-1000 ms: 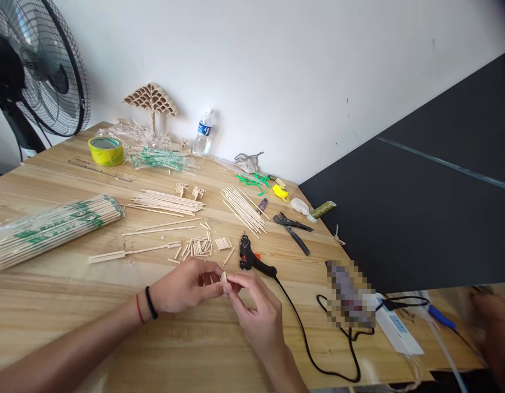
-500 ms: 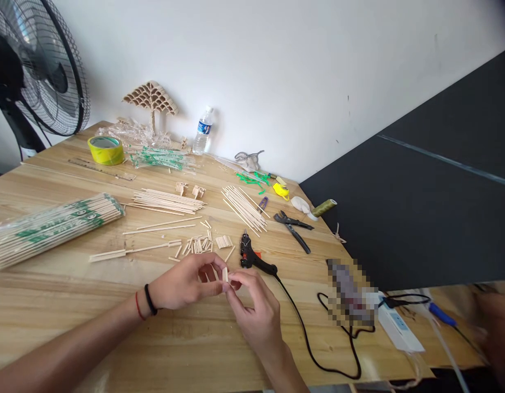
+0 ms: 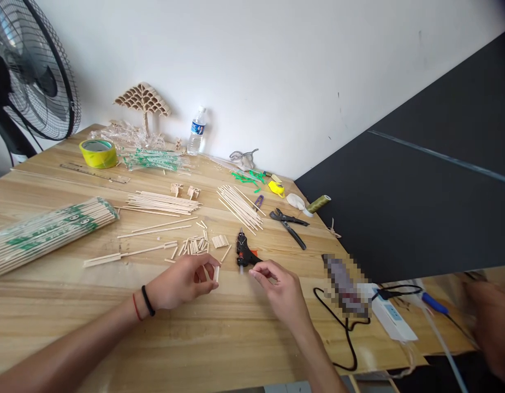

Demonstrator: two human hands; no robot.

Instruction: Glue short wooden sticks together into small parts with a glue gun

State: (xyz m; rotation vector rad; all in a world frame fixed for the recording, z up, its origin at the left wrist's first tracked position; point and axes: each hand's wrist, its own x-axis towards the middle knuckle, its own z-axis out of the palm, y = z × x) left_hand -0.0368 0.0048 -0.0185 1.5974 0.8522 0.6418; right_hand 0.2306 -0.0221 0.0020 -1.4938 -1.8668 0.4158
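- Left hand [image 3: 186,281]: thumb and fingertips nearly together, pinching a small wooden piece [image 3: 217,274] upright above the table.
- Right hand [image 3: 280,286]: right of that grip, thumb and fingertips close together; can't tell if anything's between them.
- Glue gun [image 3: 244,252]: right of and just beyond the held piece; right hand covers its handle end, contact unclear.
- Short stick pieces [image 3: 195,245] just beyond left hand; small flat row of sticks [image 3: 220,241] beyond the held piece.
- Farther beyond: two long-stick piles [image 3: 166,203] [image 3: 239,207]; pliers [image 3: 291,224] off right, bagged sticks [image 3: 59,229] well left.
- Vs half a second ago: right hand has left the piece, moved right toward glue gun; left still holds it. Piles unchanged.
- Under everything: wood-grain table [image 3: 174,349].
- Room: white wall [image 3: 256,71] past the table, fan [image 3: 39,76] far left, dark panel [image 3: 432,207] right.
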